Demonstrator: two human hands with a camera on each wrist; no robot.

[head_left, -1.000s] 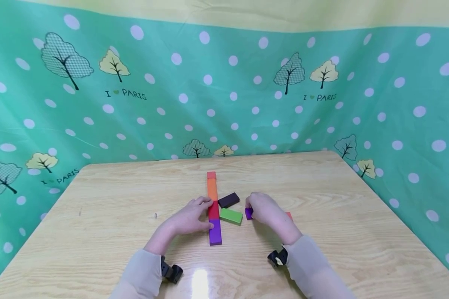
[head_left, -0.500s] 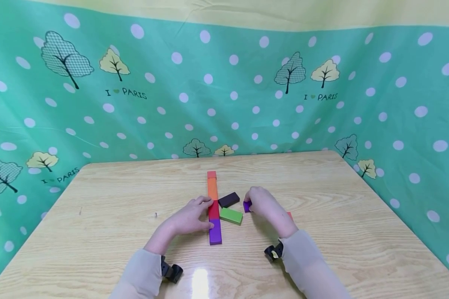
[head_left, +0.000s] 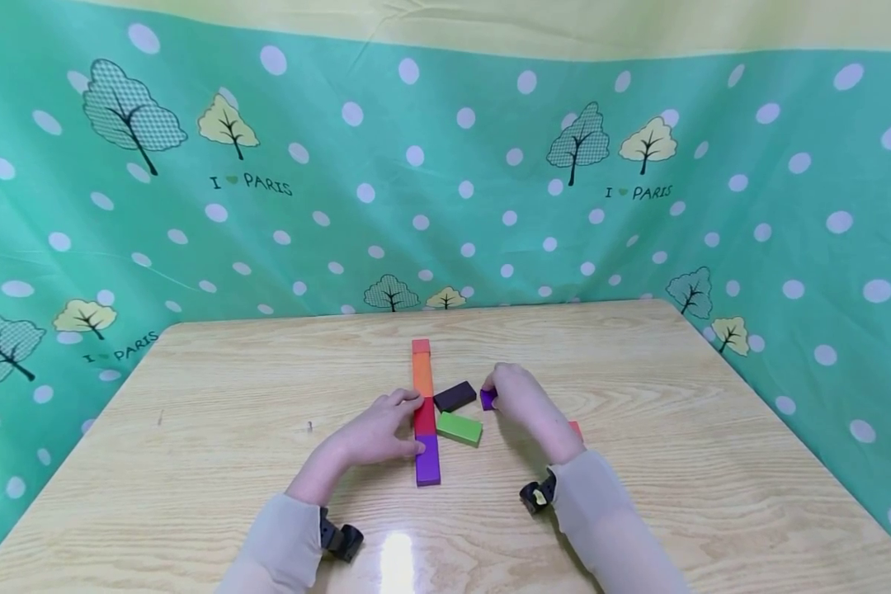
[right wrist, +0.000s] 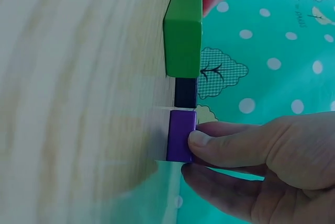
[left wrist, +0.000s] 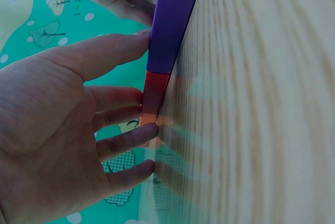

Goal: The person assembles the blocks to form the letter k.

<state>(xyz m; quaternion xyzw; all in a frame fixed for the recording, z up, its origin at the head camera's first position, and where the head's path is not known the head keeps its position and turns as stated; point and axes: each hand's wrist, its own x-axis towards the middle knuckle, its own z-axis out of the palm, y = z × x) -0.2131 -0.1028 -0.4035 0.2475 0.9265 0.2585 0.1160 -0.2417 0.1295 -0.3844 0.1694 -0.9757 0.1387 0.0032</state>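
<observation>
A straight row of blocks runs away from me: purple block (head_left: 428,469), red block (head_left: 424,417), orange block (head_left: 421,373) and a small coral block (head_left: 421,346) at the far end. My left hand (head_left: 379,431) rests at the row's left, thumb touching the purple block (left wrist: 171,25) and a finger on the red block (left wrist: 156,90). Its fingers are extended. With thumb and fingers my right hand (head_left: 521,398) pinches a second purple block (right wrist: 179,136), close to the tabletop. Between the hands lie a black block (head_left: 455,397) and a green block (head_left: 460,429), both angled.
A coral-red piece (head_left: 576,430) shows beside my right forearm, mostly hidden by it. The wooden table (head_left: 267,371) ends at a green dotted curtain (head_left: 445,190) behind. Black cameras are strapped to both wrists.
My right hand has moved away from me and slightly left with the pinched purple block, bringing it beside the black block. The left hand and the row stay in place.
</observation>
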